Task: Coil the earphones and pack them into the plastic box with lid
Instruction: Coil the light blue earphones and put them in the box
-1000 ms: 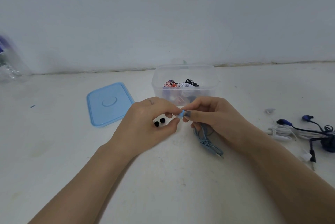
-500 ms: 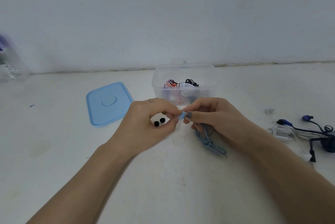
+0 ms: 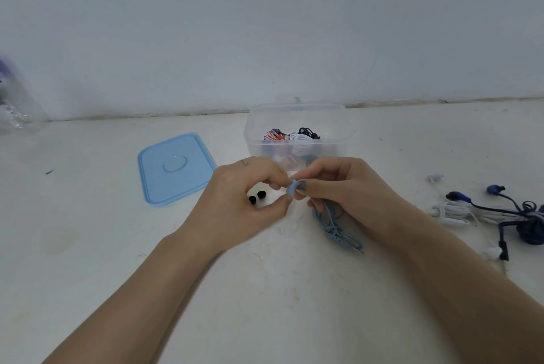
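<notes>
Earphones (image 3: 331,218): bud pinched between my left hand (image 3: 247,196) and right hand (image 3: 338,187) fingertips, cord trailing on desk (image 3: 265,290) mid-front, near box (image 3: 298,134), likely readying the coil.

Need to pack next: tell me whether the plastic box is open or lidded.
Open. The plastic box has no cover; its blue lid lies flat on the table to its left, apart.

Clear glossy plastic box (image 3: 300,116), smooth blue plastic lid (image 3: 176,168), matt scuffed white table (image 3: 265,290)
</notes>
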`<state>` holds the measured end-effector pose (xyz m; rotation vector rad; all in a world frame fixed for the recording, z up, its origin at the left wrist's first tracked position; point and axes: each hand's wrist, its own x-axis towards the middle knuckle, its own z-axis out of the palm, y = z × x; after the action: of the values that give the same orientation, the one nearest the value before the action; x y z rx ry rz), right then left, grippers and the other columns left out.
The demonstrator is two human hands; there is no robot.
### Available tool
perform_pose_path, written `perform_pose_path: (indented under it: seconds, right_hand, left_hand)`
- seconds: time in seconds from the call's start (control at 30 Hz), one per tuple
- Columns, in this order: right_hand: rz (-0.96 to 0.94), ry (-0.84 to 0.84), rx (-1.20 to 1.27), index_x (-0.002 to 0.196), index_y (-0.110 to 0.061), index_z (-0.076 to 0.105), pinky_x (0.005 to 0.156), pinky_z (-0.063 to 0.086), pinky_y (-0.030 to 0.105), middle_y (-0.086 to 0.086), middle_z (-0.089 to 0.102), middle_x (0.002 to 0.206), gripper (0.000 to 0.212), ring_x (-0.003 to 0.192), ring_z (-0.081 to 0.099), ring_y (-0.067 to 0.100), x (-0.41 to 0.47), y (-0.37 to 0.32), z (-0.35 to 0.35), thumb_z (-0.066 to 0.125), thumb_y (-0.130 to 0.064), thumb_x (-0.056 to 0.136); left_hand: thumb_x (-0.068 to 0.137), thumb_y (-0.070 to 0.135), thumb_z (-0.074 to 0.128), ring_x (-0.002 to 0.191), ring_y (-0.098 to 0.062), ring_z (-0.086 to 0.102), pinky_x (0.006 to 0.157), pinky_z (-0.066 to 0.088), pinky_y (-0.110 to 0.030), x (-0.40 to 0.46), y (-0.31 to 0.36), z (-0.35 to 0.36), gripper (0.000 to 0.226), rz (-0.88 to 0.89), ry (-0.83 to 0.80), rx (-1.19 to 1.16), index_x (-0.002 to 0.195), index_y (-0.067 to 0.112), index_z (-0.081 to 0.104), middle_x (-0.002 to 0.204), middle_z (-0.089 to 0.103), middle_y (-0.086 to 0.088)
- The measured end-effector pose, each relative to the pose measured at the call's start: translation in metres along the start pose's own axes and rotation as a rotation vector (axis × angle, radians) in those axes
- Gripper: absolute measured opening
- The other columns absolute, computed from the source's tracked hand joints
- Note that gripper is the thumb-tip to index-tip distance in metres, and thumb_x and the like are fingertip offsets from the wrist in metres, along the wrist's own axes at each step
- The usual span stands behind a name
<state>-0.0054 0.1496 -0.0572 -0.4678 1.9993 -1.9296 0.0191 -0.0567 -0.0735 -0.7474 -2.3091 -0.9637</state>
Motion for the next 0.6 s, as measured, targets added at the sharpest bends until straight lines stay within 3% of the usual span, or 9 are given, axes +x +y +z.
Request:
perform_pose_path:
  seconds: [0.1, 0.23, 0.6]
  right_hand:
    - [-0.002, -0.004, 0.006, 0.093, -0.002, 0.076, 0.056, 0.048, 0.021, 0.017, 0.073, 0.081, 0.008, 0.058, 0.055, 0.016, -0.0004, 0.0006, 0.0023, 0.07, -0.004, 0.087]
    - [0.011, -0.001, 0.044, 0.094, -0.001, 0.075, 0.057, 0.05, 0.021, 0.015, 0.073, 0.079, 0.01, 0.06, 0.056, 0.016, -0.0002, 0.0005, -0.0001, 0.071, -0.006, 0.086]
    - [0.015, -0.001, 0.018, 0.092, -0.004, 0.076, 0.062, 0.05, 0.025, 0.012, 0.073, 0.078, 0.008, 0.06, 0.055, 0.015, 0.0008, 0.0017, -0.001, 0.07, -0.004, 0.087]
  left_hand:
    - [0.081, 0.009, 0.082, 0.079, -0.014, 0.068, 0.073, 0.052, -0.023, -0.0003, -0.0001, 0.0009, 0.014, 0.007, 0.018, 0.01, 0.083, 0.011, 0.069, 0.085, 0.072, 0.002]
    - [0.085, 0.012, 0.078, 0.082, -0.015, 0.072, 0.077, 0.055, -0.031, 0.0001, -0.0014, -0.0018, 0.005, -0.008, -0.009, -0.043, 0.088, 0.011, 0.074, 0.089, 0.075, 0.003]
    - [0.078, -0.001, 0.076, 0.085, -0.01, 0.072, 0.077, 0.055, -0.024, -0.0001, -0.0009, -0.0025, 0.016, 0.058, 0.043, 0.032, 0.088, 0.011, 0.077, 0.089, 0.076, 0.003]
